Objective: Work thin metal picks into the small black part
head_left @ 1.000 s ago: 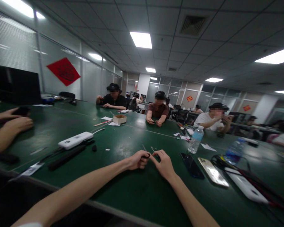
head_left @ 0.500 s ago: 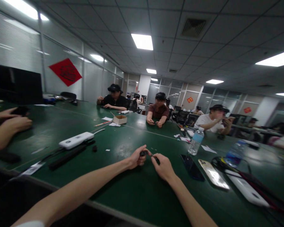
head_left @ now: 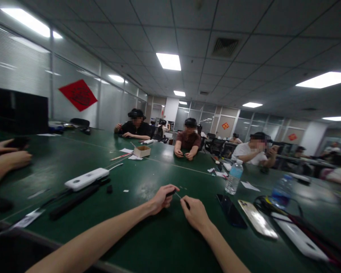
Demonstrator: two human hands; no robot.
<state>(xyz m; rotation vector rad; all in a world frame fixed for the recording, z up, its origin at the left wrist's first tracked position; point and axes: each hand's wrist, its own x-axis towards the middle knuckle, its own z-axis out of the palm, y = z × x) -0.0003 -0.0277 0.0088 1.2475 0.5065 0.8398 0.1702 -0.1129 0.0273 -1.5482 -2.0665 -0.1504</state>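
Note:
My left hand is closed round a small black object, with the thumb and index finger along its top. Its exact kind is hard to make out. In my right hand is a slim tool that looks like a screwdriver. Its thin metal shaft points left and its tip meets or nearly meets the black object. Part of a dark handle shows between the right fingers; the rest is covered by the palm. Both hands are over the green table.
To the right are a dark phone, a gold phone, a water bottle and a white power strip. Another white strip and a black bar are leftward. A co-worker's hands hold something dark at far left.
The view has tilted up slightly. My left hand has turned the black object, its index finger now extended over it. More of the thin shaft shows between my hands.

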